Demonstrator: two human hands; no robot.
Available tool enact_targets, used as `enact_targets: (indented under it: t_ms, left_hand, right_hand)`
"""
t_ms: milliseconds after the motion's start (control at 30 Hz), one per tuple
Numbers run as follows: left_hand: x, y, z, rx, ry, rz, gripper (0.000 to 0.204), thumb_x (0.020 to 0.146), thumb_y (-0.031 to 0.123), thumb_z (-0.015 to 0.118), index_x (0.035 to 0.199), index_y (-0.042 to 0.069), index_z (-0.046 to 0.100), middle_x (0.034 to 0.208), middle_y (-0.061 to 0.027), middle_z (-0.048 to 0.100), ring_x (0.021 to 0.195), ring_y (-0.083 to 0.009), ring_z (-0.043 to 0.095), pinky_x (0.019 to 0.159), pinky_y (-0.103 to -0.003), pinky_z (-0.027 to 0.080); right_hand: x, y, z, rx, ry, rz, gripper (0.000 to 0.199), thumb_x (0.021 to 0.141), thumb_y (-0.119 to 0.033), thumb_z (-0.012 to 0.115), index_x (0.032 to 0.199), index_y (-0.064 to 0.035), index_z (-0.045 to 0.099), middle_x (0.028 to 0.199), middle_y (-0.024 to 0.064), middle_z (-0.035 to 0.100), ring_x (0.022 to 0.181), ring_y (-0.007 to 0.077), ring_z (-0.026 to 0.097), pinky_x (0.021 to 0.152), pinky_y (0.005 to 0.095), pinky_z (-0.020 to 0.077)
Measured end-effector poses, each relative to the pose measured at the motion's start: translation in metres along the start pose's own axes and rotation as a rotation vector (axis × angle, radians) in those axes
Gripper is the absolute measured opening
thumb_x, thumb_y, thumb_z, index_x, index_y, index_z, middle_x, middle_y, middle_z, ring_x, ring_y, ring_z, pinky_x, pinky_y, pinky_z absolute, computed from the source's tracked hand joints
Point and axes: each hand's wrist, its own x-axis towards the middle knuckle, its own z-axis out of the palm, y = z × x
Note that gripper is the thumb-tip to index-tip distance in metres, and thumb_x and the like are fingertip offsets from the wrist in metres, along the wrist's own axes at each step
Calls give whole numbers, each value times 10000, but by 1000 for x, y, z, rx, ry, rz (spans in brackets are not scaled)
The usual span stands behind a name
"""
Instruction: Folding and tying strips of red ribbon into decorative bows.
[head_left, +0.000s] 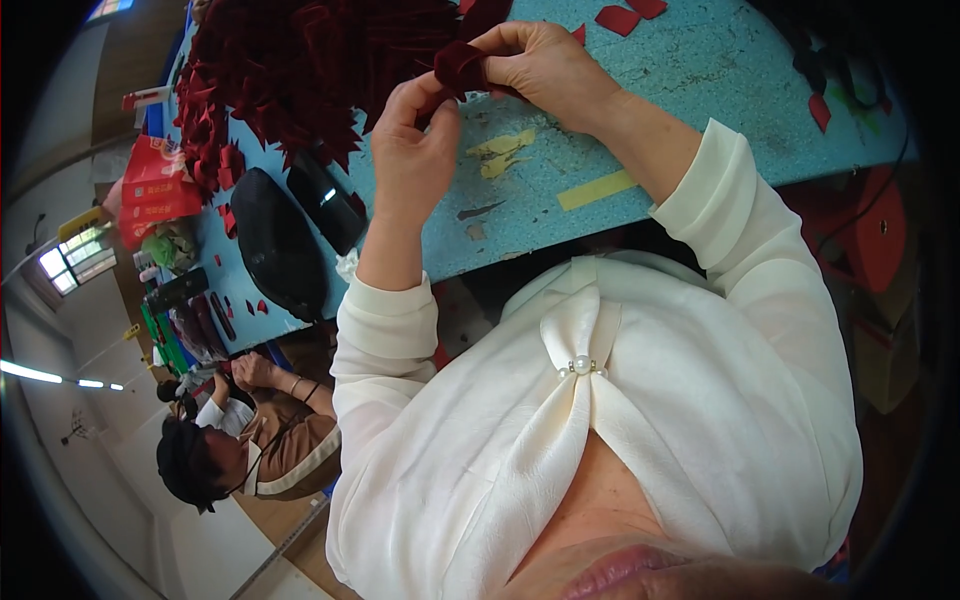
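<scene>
Over the far part of the table, both hands grip a dark red velvet ribbon piece (pixel 459 68) that is bent into a loop. My left hand (pixel 414 145) is closed on its left, lower side, with thumb and forefinger near each other. From the right, my right hand (pixel 545 72) pinches it between thumb and fingers. Part of the ribbon is hidden behind the fingers. Just beyond and to the left lies a big heap of dark red velvet ribbon pieces (pixel 285 75), several with pointed ends.
The worn blue table (pixel 530 222) has strips of yellow tape (pixel 597 189). Left of my left hand lie a black phone (pixel 328 200) and a black pouch (pixel 275 240). A red bag (pixel 158 190) sits farther left. Another person (pixel 285 440) works at lower left. A red stool (pixel 865 230) stands at right.
</scene>
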Motion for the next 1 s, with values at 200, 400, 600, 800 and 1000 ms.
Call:
enact_targets:
  t_ms: [200,400,600,800,1000]
  left_hand:
    - [7,-1,-6,693,53,475,255,750,-35,630,994,33,601,938,-85,595,775,-215,620,652,-282,510]
    - [14,5,-16,797,22,552,243,749,-9,647,979,58,610,935,-87,599,777,-244,625,641,-299,521]
    - [24,6,-31,932,-30,800,217,731,51,706,936,90,649,894,-51,605,759,-206,602,610,-287,520]
    - [32,19,-35,925,-114,892,139,693,63,732,819,89,680,854,-39,609,747,-193,595,588,-273,515]
    - [25,23,-32,797,-170,555,167,671,51,737,825,77,679,848,-49,629,722,-192,609,590,-266,514]
  right_hand:
    - [-3,-2,2,-14,23,-19,204,857,-126,632,1046,-50,640,883,44,657,743,85,608,648,203,509]
    - [-3,-6,0,-24,-24,15,179,843,-79,633,1014,-28,649,907,88,658,768,141,631,706,244,538]
    - [-1,-4,0,61,-70,62,199,842,-92,645,1027,-21,643,905,84,657,758,131,630,702,237,537]
    - [-2,-3,1,83,-72,60,154,828,-88,641,974,-43,658,782,10,640,636,53,556,565,182,439]
    - [-2,-1,2,103,-81,67,171,812,-90,656,975,-36,657,759,12,637,623,54,555,550,184,429]
